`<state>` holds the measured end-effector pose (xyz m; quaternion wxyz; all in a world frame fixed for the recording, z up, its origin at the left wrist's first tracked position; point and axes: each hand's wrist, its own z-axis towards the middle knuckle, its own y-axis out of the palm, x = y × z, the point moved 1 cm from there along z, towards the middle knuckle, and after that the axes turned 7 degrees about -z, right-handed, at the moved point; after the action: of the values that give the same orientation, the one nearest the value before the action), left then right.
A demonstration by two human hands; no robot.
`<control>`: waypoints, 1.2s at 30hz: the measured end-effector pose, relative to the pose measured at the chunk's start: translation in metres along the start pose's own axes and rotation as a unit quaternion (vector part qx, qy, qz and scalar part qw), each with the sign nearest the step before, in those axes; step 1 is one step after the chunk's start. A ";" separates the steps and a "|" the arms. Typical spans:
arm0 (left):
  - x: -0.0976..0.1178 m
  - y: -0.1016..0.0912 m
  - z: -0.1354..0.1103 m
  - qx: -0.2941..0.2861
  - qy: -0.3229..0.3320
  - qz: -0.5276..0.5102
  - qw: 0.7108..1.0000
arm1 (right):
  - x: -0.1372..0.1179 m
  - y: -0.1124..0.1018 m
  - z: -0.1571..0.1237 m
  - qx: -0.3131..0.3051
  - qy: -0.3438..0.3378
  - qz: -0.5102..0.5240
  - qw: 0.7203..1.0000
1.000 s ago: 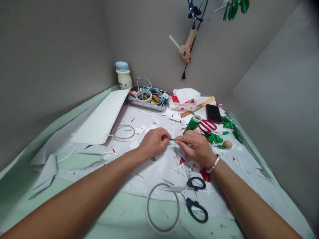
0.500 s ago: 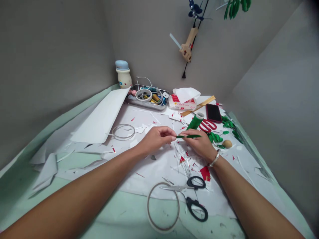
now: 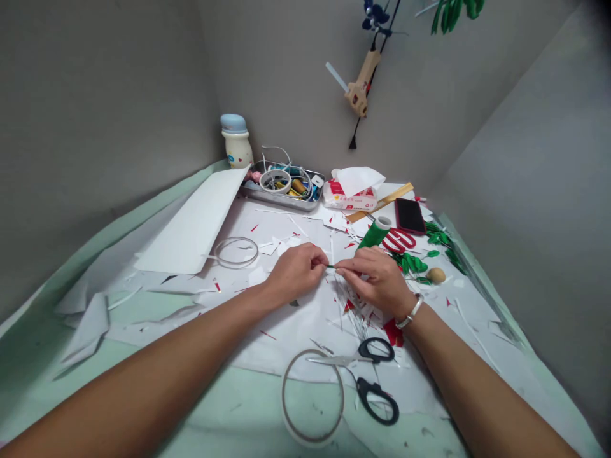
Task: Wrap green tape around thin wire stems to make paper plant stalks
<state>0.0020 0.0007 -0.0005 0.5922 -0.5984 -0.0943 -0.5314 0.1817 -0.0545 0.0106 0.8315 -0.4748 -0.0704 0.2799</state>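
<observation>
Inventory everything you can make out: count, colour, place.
Held sliver: 1, green, centre
Spool: 1, green, centre right
Scissors: 1, black-handled, front
Tray: 1, silver, back, filled
Rings: 3, whitish, front, left, tray
Looped item: 1, red, right
Leaves: many, green, right
Hanging leaves: several, green, top
Ball: 1, tan, right
Phone: 1, dark, right
Pack: 1, white-red, back
Strip: 1, tan, back
Jar: 1, cream, back left
Paper: many, white and red, throughout
Wires: many, silvery, centre
Glue gun: 1, tan, hanging
Ornament: 1, blue, hanging
Cover: 1, pale green, underneath
Bracelet: 1, silvery, right
Left hand: 1, centre
Right hand: 1, centre
</observation>
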 end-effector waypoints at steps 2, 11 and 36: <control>0.003 0.001 -0.001 -0.050 0.032 -0.014 0.998 | 0.004 -0.002 0.001 0.019 0.041 0.040 0.998; 0.008 -0.003 0.002 -0.076 -0.064 -0.311 0.945 | 0.021 0.006 -0.001 0.007 0.153 0.155 0.976; -0.002 -0.002 0.002 0.055 -0.009 0.019 0.998 | 0.013 0.003 0.001 0.005 0.076 0.088 0.993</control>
<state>0.0004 0.0041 0.0000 0.6337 -0.5709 -0.1173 -0.5086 0.1907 -0.0459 0.0067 0.8088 -0.4952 0.0361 0.3151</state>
